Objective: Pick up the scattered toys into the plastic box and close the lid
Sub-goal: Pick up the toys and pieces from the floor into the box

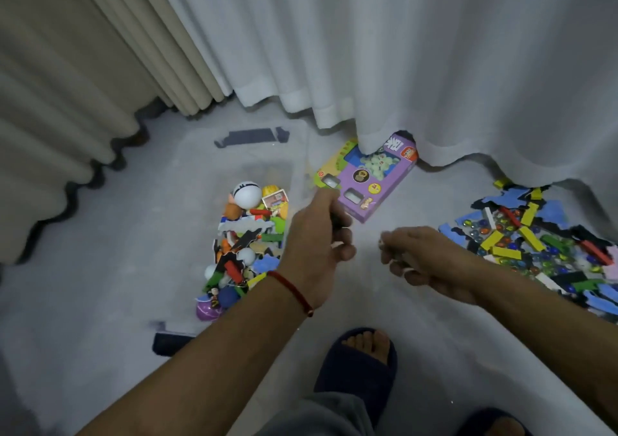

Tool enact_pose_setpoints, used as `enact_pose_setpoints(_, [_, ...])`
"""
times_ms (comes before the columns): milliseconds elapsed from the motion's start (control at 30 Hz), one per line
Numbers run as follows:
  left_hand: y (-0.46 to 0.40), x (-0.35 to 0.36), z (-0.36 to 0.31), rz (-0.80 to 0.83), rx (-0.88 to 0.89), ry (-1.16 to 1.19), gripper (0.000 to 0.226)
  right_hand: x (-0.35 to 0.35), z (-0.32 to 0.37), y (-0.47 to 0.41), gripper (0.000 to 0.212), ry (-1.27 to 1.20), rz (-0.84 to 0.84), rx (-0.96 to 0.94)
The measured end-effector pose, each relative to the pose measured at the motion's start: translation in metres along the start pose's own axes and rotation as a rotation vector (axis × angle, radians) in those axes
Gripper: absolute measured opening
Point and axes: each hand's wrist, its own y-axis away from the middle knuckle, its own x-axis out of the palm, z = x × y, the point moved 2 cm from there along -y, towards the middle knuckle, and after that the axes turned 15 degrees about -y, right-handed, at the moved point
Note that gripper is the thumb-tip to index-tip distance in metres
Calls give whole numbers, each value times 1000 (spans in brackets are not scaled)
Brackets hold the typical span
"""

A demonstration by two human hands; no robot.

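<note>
Grey floor by curtains: left hand curled on smth dark, at right rim of clear plastic box, nearer it than right hand, pinching small bits; loose toys heaped farther right of box.

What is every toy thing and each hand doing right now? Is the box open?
plastic box: open, no lid on, partly filled with toys.
toy pile: scattered on the floor, not in the box.
purple game box: flat on the floor, partly under the curtain.
left hand: fingers curled round small dark pieces.
right hand: fingers curled, pinching small pieces.
</note>
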Motion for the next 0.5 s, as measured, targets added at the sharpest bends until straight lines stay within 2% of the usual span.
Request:
enact_pose_setpoints(100, [19,-63,-18,-286,76,54,19,69,47,25,8,-100,215,33])
enact_pose_setpoints(167, [38,-94,-20,-332,3,69,21,118,60,31,1,-60,269,70])
enact_pose_setpoints(233, [59,-112,-22,-296,-72,58,16,163,66,33,18,-77,290,108])
enact_pose_setpoints(267, [68,-116,-25,-296,-72,54,13,181,70,30,31,-77,291,109])
enact_pose_setpoints(333, [79,-121,-31,-357,-12,57,19,205,76,34,48,-25,298,119])
enact_pose_setpoints(400, [88,-124,-39,-459,97,50,20,209,82,44,52,52,284,126])
enact_pose_setpoints(467, [90,-119,-43,-551,185,-24,9,187,90,58,49,139,211,70])
enact_pose_setpoints(500, [89,-113,-42,-543,224,-59,19,168,94,68,49,181,159,32])
